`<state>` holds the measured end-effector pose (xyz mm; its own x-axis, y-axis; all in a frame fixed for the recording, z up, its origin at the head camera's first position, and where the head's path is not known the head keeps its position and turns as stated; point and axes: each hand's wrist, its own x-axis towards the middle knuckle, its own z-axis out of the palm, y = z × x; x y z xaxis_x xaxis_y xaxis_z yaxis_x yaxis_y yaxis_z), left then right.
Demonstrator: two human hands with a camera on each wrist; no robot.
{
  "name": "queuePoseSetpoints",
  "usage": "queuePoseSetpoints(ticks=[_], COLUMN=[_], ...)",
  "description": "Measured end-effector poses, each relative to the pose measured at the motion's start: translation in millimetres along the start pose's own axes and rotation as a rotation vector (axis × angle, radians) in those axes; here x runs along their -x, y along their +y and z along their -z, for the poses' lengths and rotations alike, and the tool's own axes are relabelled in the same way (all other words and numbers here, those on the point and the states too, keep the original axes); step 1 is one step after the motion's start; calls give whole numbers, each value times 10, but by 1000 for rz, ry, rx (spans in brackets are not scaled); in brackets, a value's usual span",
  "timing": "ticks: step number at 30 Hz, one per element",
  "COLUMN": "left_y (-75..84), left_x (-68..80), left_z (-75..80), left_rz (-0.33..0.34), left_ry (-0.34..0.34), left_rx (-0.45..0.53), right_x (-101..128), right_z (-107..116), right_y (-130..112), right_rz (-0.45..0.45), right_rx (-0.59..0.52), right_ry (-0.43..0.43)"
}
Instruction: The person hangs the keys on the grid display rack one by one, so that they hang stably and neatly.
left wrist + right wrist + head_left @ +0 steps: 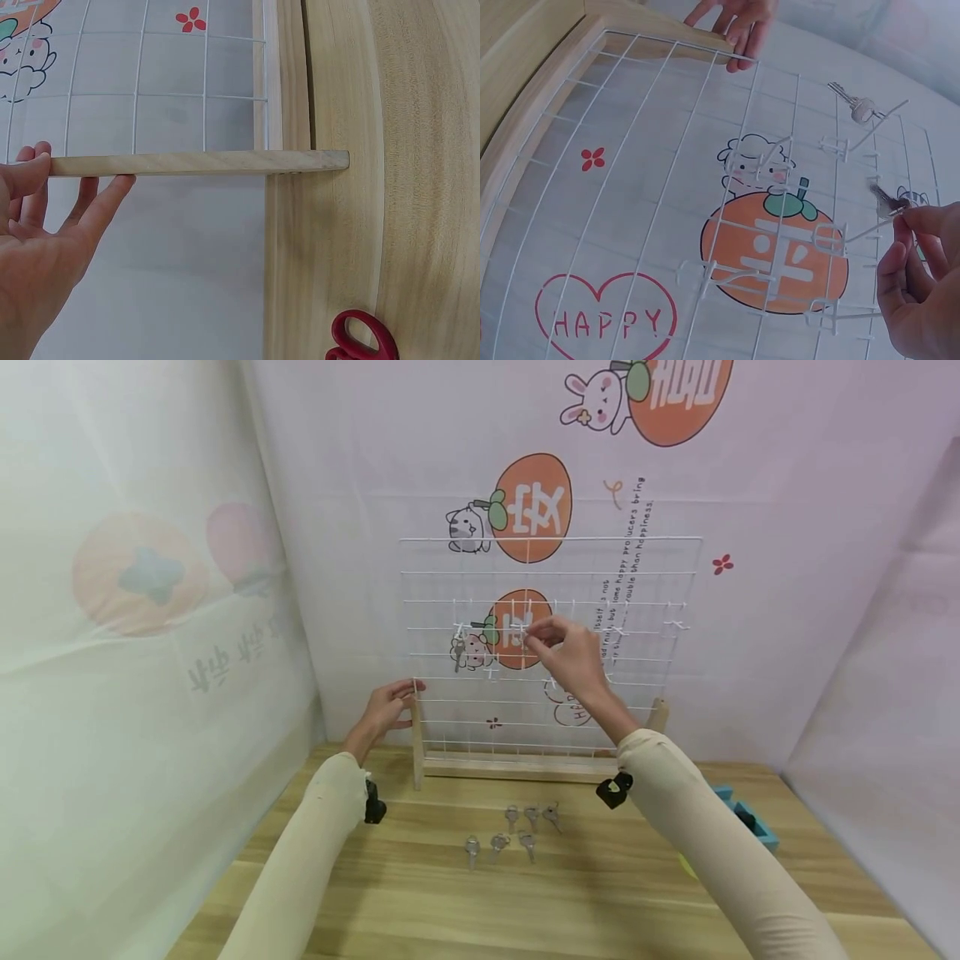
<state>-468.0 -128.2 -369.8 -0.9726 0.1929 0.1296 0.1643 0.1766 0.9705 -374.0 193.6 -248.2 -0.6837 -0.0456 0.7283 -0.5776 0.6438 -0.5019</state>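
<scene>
A white wire grid rack [465,700] with wooden side posts stands upright on the table. My right hand [572,656] pinches a small metal key [889,199] by its head end, close to the tip of a white hook [866,229] on the grid. Another key [861,109] hangs from a neighbouring hook, left of the right hand in the head view. At the rack's left side, my left hand [52,232] grips the upper end of the wooden post [195,163], fingers on both sides of it. Several loose keys [528,845] lie on the table before the rack.
More white hooks [617,630] stick out from the grid. A blue tray [763,832] sits at the right, partly behind the right sleeve. Red scissors [384,343] lie on the table in the left wrist view. Printed white cloth [360,610] encloses the back and sides.
</scene>
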Motion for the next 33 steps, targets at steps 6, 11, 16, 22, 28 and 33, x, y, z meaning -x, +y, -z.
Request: queuePoseSetpoints(ticks=[6, 11, 16, 22, 28, 33], left_y=[-21, -20, -18, -46, -39, -12], left_x=[3, 13, 24, 35, 46, 22], left_z=[-21, -41, -49, -32, -13, -7], left_rz=[-9, -8, -6, 10, 16, -6], left_ry=[10, 6, 3, 0, -3, -2], left_rx=[-3, 6, 11, 17, 13, 11], right_x=[15, 24, 26, 40, 50, 55], right_z=[-57, -82, -87, -120, -127, -108], right_y=[6, 8, -2, 9, 20, 28], right_rz=[-40, -32, -46, -70, -50, -29], right_rx=[12, 4, -9, 19, 23, 33], right_ry=[18, 51, 79, 66, 58, 46])
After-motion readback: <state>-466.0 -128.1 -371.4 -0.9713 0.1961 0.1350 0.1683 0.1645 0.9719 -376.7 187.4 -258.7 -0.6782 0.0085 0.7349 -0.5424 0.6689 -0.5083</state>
